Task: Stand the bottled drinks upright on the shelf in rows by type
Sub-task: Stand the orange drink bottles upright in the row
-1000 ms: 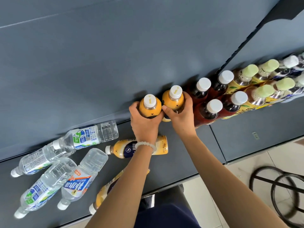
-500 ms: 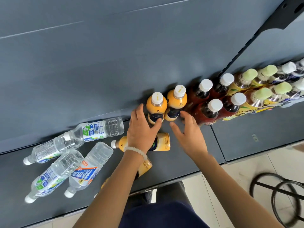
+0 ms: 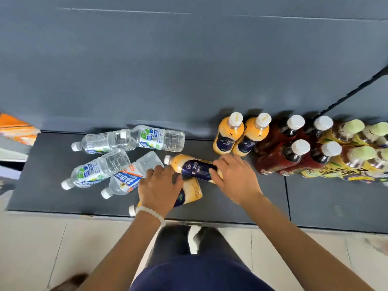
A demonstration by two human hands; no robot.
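Two orange drink bottles [image 3: 227,134] [image 3: 252,134] stand upright at the back of the dark shelf [image 3: 42,185]. A third orange bottle [image 3: 190,166] lies on its side in front of them; my right hand [image 3: 234,178] grips its lower end between thumb and fingers. Another orange bottle [image 3: 190,194] lies nearer the shelf's front edge, mostly under my left hand [image 3: 159,189], which is laid over it with fingers reaching past it. Several clear water bottles [image 3: 94,171] lie on the left. Dark red bottles [image 3: 279,156] and green-capped yellow-label bottles [image 3: 352,156] stand in rows on the right.
The grey back panel [image 3: 189,70] rises behind the bottles. An orange package [image 3: 16,129] pokes in at the far left. A seam [image 3: 287,196] splits the shelf boards. Tiled floor [image 3: 63,248] and my legs lie below the front edge.
Both hands let go of the two upright orange bottles and drew back toward me. The right hand has taken hold of one lying orange bottle; the left has come down over the other.
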